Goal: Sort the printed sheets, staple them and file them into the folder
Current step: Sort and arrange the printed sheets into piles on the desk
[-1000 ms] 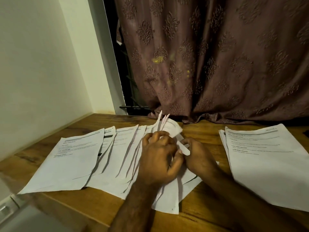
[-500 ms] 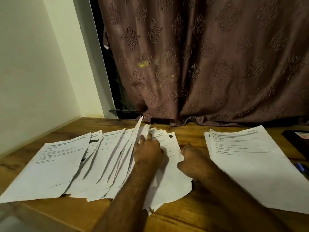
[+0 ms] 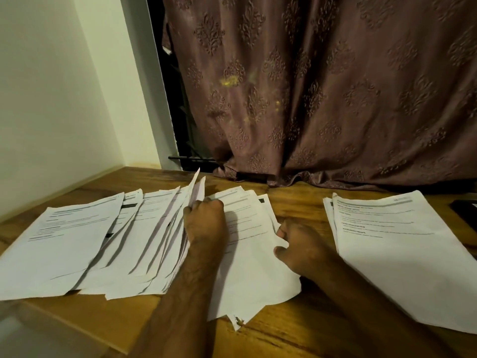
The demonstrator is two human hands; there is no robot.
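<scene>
- Wooden table [image 3: 289, 332] in front of a brown patterned curtain [image 3: 335, 86], pale wall [image 3: 51, 86] on the left.
- Fanned printed sheets [image 3: 144, 236] spread across the left and middle of the table, overlapping, words too blurry to read.
- Left hand [image 3: 206, 223] on the fan, fingers curled round the raised edges of a few sheets; fingertips hidden behind the paper.
- Right hand [image 3: 296, 244] just beside the fan's right edge, fingers curled, thumb and finger pinching the top sheet's edge.
- Second pile [image 3: 402, 254] on the right, well apart, neat, cut off by the picture's edge.
- Dark flat thing [image 3: 464, 210] at far right, mostly cut off, hard to tell.
- Blurry pale shape [image 3: 31, 332] at bottom left, unclear.
</scene>
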